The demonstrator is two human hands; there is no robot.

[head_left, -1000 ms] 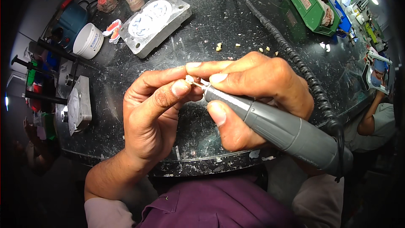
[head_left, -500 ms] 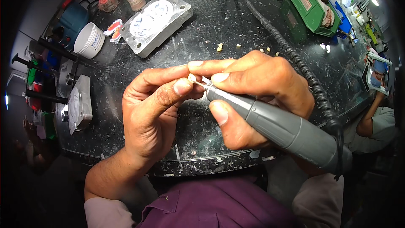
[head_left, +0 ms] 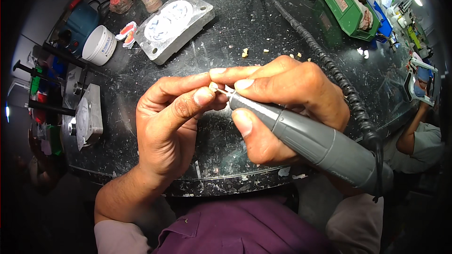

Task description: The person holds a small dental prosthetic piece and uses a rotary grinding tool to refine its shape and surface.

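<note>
Between the thumb and index finger of my left hand [head_left: 172, 113] is pinched a tiny cream-coloured artificial tooth [head_left: 213, 86]. My right hand [head_left: 294, 101] grips a grey rotary handpiece [head_left: 310, 141] whose thin metal bur [head_left: 223, 92] points left and meets the tooth or lies right beside it. The index fingertips of both hands touch above the bur. From the handpiece's rear end, at the lower right, a black coiled cable [head_left: 325, 59] curves up across the bench. My fingers hide part of the tooth.
Several loose cream teeth [head_left: 245, 52] lie beyond my hands on the black bench [head_left: 226, 160]. A metal flask with white plaster [head_left: 186, 28], red-and-white dental pieces [head_left: 127, 33] and a white tub [head_left: 100, 45] stand at left. Green bins [head_left: 348, 7] are at far right; another person's arm [head_left: 412, 129] shows there.
The handpiece and my right hand have shifted very slightly, with the handpiece's body turned a little about its length. My left hand stays nearly still with the tooth.
</note>
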